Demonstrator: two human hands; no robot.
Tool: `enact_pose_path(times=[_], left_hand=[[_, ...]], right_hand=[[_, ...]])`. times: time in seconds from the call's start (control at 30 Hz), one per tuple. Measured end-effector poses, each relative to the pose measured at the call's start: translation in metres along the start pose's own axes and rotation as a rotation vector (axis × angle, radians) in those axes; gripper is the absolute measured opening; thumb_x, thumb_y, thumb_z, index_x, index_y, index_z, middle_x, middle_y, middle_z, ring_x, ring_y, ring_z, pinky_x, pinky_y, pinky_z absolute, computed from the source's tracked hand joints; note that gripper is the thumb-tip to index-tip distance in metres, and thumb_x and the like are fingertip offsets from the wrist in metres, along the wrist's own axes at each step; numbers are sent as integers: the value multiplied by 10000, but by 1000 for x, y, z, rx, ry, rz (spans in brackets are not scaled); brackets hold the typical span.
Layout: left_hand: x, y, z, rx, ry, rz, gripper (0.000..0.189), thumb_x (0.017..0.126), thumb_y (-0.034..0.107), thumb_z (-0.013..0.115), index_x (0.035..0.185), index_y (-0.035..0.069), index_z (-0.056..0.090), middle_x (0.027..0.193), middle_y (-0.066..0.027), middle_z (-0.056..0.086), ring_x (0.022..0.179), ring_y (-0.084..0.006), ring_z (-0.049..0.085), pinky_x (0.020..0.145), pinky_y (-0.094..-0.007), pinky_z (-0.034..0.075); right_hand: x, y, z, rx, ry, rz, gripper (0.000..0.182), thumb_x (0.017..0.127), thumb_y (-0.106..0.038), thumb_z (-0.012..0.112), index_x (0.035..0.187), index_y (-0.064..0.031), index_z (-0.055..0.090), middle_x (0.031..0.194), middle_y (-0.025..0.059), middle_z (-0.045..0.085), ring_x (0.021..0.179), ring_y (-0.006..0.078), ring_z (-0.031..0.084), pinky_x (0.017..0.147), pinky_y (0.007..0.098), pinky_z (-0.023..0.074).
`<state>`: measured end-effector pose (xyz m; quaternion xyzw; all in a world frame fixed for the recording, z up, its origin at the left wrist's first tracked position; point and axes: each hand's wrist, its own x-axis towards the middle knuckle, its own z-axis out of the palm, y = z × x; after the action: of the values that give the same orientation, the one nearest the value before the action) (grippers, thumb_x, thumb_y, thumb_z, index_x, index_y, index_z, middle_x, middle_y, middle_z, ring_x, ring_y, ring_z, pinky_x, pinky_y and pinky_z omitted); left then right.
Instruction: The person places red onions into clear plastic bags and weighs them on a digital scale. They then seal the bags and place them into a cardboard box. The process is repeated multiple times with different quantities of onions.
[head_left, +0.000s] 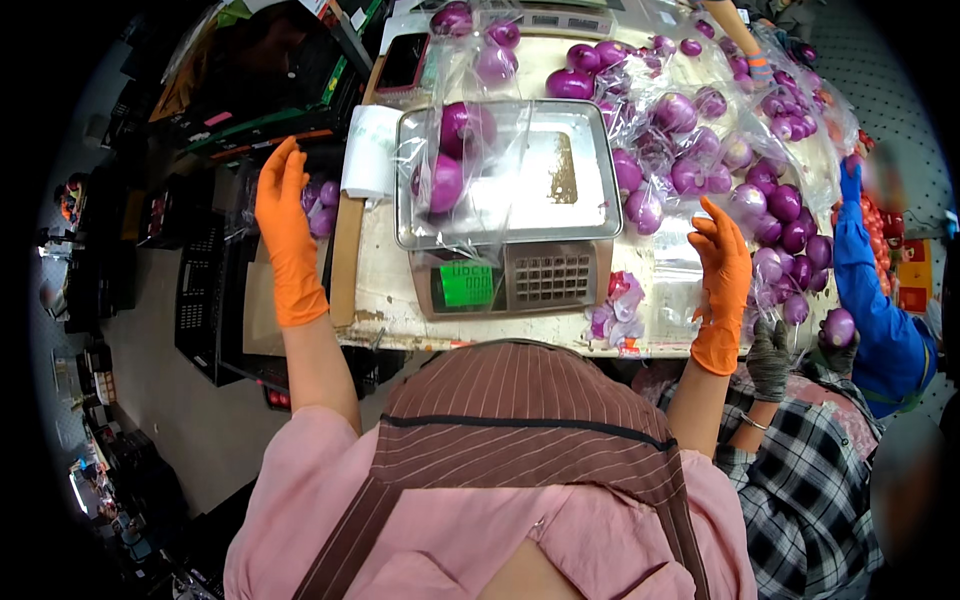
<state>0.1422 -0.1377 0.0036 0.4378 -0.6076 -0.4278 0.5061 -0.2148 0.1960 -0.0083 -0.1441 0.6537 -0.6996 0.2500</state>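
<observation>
My left hand (285, 225), in an orange glove, is raised left of the table edge with nothing in it. My right hand (721, 277), gloved alike, hovers right of the scale near clear plastic bags and red onions (784, 210); its fingers are a little bent and hold nothing. Between my hands stands a digital scale (551, 276) with a lit green display and a steel tray (577, 217). A clear plastic bag (491, 180) with red onions (439, 184) lies on the tray's left side. Loose onion skins (616, 307) lie right of the scale.
A phone (403, 61) and a white paper roll (370, 150) lie at the table's left. A second scale (547, 22) stands behind. Black crates (199, 292) are at the left. At the right, co-workers' gloved hands (769, 360) and a blue sleeve (859, 247) are close to the onions.
</observation>
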Motion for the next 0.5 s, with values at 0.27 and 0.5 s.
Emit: enact_pose_path(times=[0.27,0.5], left_hand=[[-18,21,18,-30,-130,-47,372,980,251,536,1251,-1,566,1231,-88,595,1131,-183,570,936,-287,446],[-72,51,95,255,-564,362,923,697,212,821,1448,56,306,1275,-124,498,1151,-250,507,991,-369,401]], right_hand=[[-7,3,28,-95,-195,2,330,970,-239,539,1174,5,629,945,76,662,795,136,616,804,271,485],[-10,12,86,-54,-326,-53,601,867,-192,678,1391,-43,423,1167,121,610,945,198,629,864,323,496]])
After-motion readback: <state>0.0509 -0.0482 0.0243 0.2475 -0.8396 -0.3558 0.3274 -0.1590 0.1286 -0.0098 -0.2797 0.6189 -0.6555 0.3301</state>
